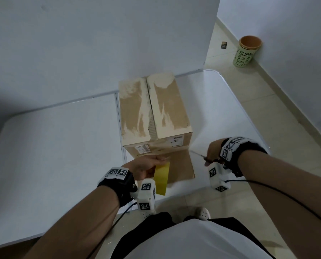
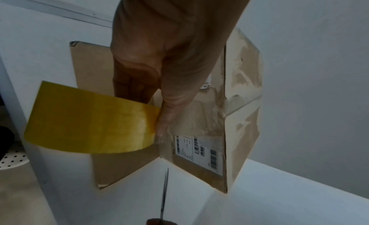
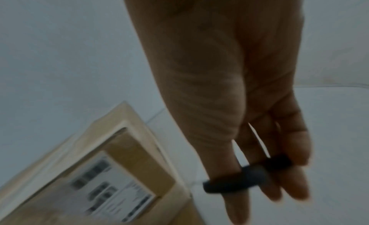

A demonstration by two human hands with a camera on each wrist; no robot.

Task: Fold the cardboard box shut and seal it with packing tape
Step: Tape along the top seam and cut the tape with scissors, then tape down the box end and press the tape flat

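Observation:
A cardboard box [image 1: 152,109] stands on the white table [image 1: 53,146], its two top flaps folded down and meeting at a middle seam. One brown flap [image 1: 180,165] lies flat on the table at the box's near side. My left hand [image 1: 146,165] grips a yellow roll of packing tape [image 1: 162,178] against the box's near face [image 2: 199,125], close to a shipping label [image 2: 197,151]. The roll [image 2: 89,122] sticks out toward me. To the right of the box, my right hand [image 1: 213,152] holds scissors [image 1: 198,155] by their black handles [image 3: 249,174], blades [image 2: 164,196] pointing toward the box.
A white wall panel rises right behind the box. The table's right edge [image 1: 249,118] curves close to my right wrist, with tiled floor beyond. A green cup-shaped bin [image 1: 246,51] and a small dark object [image 1: 224,45] sit on the floor by the far wall.

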